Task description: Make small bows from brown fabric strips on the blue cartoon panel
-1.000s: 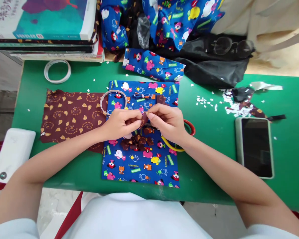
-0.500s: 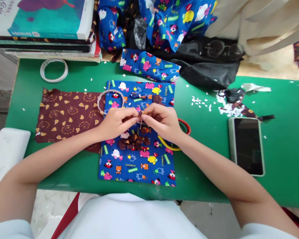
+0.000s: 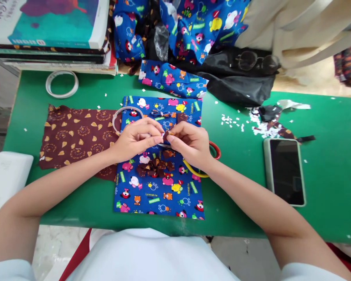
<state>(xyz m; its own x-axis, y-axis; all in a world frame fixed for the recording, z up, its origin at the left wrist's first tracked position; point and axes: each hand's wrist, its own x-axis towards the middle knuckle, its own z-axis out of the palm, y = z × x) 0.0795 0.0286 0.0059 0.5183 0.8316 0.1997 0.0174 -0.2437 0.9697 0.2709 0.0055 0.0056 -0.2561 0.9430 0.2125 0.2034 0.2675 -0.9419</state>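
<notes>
Two hands meet over a blue cartoon-print cloth (image 3: 163, 191) at the middle of a green desk (image 3: 245, 175). The left hand (image 3: 137, 138) and right hand (image 3: 190, 142) are each closed in a fingertip pinch on a small brown fabric scrap (image 3: 165, 136). The scrap showed wider between the fingers a second ago and is now folded down tight, held just above the cloth. A gathered brown rosette (image 3: 155, 167) lies just nearer than the hands, and a phone (image 3: 284, 171) rests to the right.

The right hand (image 3: 190, 145) hides the scissors (image 3: 219, 150) except their red-yellow handles.
</notes>
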